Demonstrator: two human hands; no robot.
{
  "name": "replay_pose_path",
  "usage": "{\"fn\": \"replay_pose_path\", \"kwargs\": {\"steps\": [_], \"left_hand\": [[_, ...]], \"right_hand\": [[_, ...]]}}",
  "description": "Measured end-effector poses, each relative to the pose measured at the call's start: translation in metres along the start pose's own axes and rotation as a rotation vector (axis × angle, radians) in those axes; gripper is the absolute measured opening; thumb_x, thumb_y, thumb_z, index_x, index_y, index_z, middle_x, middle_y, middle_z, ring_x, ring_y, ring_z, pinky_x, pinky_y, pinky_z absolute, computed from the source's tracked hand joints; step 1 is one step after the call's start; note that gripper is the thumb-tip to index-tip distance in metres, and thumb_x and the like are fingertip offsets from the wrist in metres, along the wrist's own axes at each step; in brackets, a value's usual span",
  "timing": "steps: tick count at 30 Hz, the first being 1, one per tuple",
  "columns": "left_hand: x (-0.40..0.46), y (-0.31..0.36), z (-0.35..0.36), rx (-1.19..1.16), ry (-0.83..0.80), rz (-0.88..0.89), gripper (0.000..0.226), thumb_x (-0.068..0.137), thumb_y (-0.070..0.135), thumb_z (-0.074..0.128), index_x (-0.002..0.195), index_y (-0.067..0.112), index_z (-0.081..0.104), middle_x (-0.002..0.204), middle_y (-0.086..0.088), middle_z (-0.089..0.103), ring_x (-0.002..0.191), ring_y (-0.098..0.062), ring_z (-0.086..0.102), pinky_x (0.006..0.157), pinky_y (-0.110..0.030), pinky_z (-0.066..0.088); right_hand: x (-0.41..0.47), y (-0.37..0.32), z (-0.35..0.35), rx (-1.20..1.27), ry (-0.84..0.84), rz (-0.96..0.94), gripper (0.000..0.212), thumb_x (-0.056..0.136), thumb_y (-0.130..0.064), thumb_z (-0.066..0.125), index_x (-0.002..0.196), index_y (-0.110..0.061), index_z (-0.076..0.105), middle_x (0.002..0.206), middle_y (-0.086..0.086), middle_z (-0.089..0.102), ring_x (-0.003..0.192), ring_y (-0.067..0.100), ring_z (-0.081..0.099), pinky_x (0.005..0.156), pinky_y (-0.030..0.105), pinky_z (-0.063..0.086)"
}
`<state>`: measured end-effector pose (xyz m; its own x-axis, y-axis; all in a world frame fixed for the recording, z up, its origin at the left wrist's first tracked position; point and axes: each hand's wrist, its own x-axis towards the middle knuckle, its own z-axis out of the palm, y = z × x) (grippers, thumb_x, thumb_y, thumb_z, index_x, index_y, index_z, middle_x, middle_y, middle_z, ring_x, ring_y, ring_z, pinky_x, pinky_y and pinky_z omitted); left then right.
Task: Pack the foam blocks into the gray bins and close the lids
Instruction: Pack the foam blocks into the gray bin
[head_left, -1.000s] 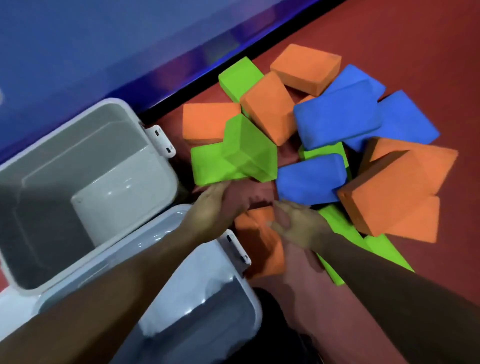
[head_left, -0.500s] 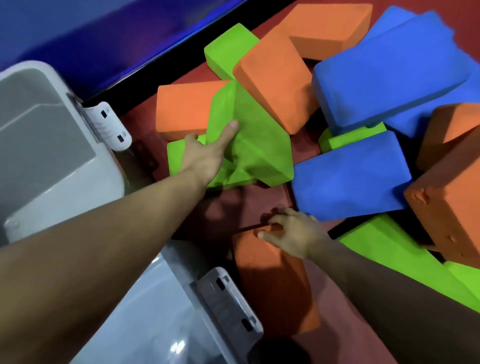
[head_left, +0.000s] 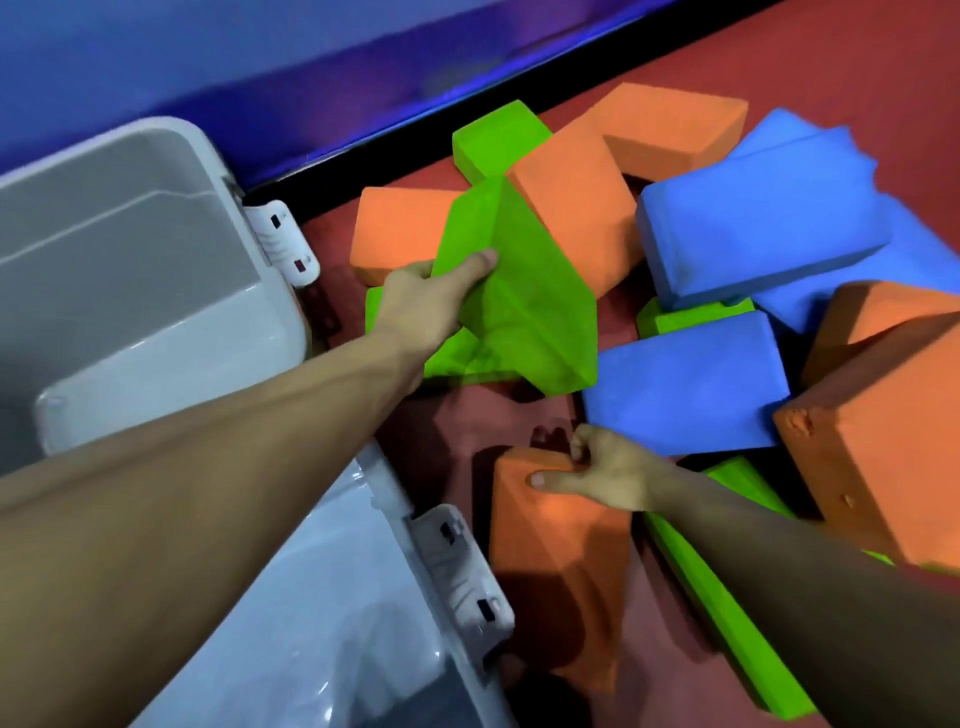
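Step in hand is judged to be pick-up of two blocks; no block is seen in either gray bin.

Nearest, the near bin (head_left: 332, 597) is seen at the lower left, its latch beside an orange block (head_left: 561, 561) on the red floor (head_left: 857, 78). This block's far end is gripped by the right hand (head_left: 602, 470), thumb on top, fingers curled over.

Farther, a tilted green block (head_left: 524, 312) is pinched by the left hand (head_left: 426, 301), arm extended.

Next, both blocks are to be lifted left into the far bin (head_left: 130, 260).
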<state>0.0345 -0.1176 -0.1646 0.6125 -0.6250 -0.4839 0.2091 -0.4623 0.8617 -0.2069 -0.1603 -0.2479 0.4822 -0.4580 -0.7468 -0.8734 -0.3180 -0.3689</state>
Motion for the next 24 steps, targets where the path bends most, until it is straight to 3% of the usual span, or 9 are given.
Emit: {"fn": "replay_pose_path", "kwargs": {"steps": [3,6,9,13,17,20,22,24], "left_hand": [[-0.031,0.028,-0.02,-0.042,-0.006,0.026,0.038,0.076,0.047,0.083,0.094,0.014,0.078,0.094,0.001,0.079,0.081,-0.015,0.071,0.078,-0.04,0.059],[-0.081,0.068,-0.044,-0.077,-0.004,0.07,0.034,0.077,0.046,0.082,0.093,0.016,0.076,0.093,0.003,0.078,0.079,-0.01,0.07,0.074,-0.033,0.055],[-0.143,0.112,-0.077,-0.102,-0.021,0.152,0.043,0.08,0.044,0.079,0.106,0.01,0.075,0.102,-0.007,0.078,0.078,-0.017,0.069,0.077,-0.035,0.057],[-0.254,0.153,-0.144,-0.158,0.088,0.296,0.038,0.081,0.046,0.078,0.101,0.015,0.074,0.084,0.003,0.074,0.066,-0.011,0.063,0.09,-0.038,0.056],[-0.359,0.151,-0.215,-0.215,0.224,0.325,0.034,0.083,0.044,0.078,0.095,0.013,0.07,0.06,0.009,0.063,0.055,-0.007,0.059,0.096,-0.039,0.057],[-0.417,0.131,-0.264,-0.167,0.303,0.344,0.062,0.07,0.053,0.083,0.112,0.009,0.071,0.086,0.002,0.072,0.076,-0.011,0.067,0.09,-0.037,0.059],[-0.446,0.11,-0.287,-0.103,0.371,0.348,0.057,0.074,0.048,0.083,0.114,0.01,0.071,0.089,0.002,0.072,0.076,-0.011,0.067,0.081,-0.033,0.057],[-0.466,0.081,-0.308,-0.019,0.431,0.324,0.057,0.071,0.051,0.084,0.113,0.014,0.072,0.094,0.004,0.075,0.082,-0.011,0.071,0.086,-0.035,0.058]], "right_hand": [[-0.035,-0.011,-0.025,0.02,0.066,0.003,0.07,0.07,-0.072,0.077,0.11,-0.022,0.051,0.109,0.001,0.06,0.097,0.019,0.058,0.082,0.032,0.046],[-0.085,-0.038,-0.066,-0.09,0.115,-0.018,0.094,0.072,-0.076,0.07,0.14,-0.014,0.049,0.136,0.014,0.054,0.125,0.028,0.054,0.105,0.035,0.044],[-0.142,-0.073,-0.111,-0.265,0.177,-0.052,0.112,0.059,-0.1,0.047,0.127,-0.012,0.063,0.131,0.022,0.057,0.129,0.034,0.051,0.107,0.037,0.042],[-0.234,-0.11,-0.126,-0.275,0.388,-0.093,0.107,0.069,-0.087,0.06,0.142,-0.009,0.052,0.139,0.027,0.047,0.13,0.037,0.051,0.109,0.041,0.043],[-0.314,-0.139,-0.098,-0.159,0.538,-0.197,0.131,0.047,-0.1,0.053,0.142,-0.01,0.049,0.14,0.022,0.047,0.127,0.038,0.053,0.108,0.048,0.045],[-0.342,-0.163,-0.077,-0.026,0.603,-0.285,0.131,0.039,-0.107,0.049,0.13,-0.014,0.058,0.132,0.013,0.059,0.117,0.033,0.061,0.099,0.049,0.051],[-0.363,-0.187,-0.058,0.064,0.624,-0.327,0.124,0.044,-0.103,0.057,0.129,-0.014,0.058,0.129,0.009,0.064,0.115,0.031,0.063,0.097,0.046,0.052],[-0.374,-0.209,-0.033,0.116,0.601,-0.336,0.112,0.058,-0.086,0.071,0.137,-0.009,0.052,0.134,0.01,0.061,0.122,0.031,0.059,0.101,0.041,0.048]]}}
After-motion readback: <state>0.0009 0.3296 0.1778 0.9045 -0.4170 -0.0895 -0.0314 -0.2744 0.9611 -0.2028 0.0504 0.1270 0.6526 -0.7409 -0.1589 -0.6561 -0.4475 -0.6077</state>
